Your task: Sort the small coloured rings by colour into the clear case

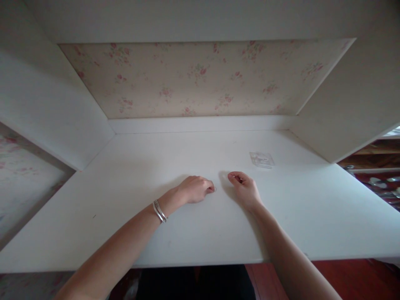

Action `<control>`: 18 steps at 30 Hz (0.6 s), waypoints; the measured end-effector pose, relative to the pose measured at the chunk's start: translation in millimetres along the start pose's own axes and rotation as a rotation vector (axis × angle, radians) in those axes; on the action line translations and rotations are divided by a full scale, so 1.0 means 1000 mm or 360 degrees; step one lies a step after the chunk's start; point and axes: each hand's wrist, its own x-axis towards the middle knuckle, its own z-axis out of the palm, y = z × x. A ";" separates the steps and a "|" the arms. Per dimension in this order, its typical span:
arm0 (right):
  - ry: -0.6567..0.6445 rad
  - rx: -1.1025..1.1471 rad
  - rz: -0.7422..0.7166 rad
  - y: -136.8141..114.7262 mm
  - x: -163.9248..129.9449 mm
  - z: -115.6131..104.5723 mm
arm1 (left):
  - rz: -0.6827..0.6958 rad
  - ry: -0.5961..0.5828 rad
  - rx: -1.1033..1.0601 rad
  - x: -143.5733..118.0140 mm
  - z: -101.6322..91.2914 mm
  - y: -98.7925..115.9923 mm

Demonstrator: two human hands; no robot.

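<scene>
My left hand (197, 188), with silver bangles (159, 211) at the wrist, rests on the white tabletop (175, 239) near its middle. Its fingers are pinched on a small thin loop (215, 189), whose tip just shows past the fingertips; the rest is hidden. A short way to the right, my right hand (246, 189) is closed in a pinch, thumb and forefinger together. A tiny pale glint shows at those fingers, too small to name. Beyond the right hand lies a small clear plastic case or packet (261, 159); its contents cannot be made out.
White side panels (337, 96) and a low back ledge (200, 124) enclose the tabletop, with floral wallpaper (200, 79) behind. A small dark mark (94, 216) is on the left of the surface. At the far right, metal utensils (379, 182) show beside the table.
</scene>
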 end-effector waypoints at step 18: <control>0.0016 -0.0052 -0.0010 -0.002 -0.005 0.001 | -0.0672 0.0719 -0.0825 -0.075 -0.006 -0.075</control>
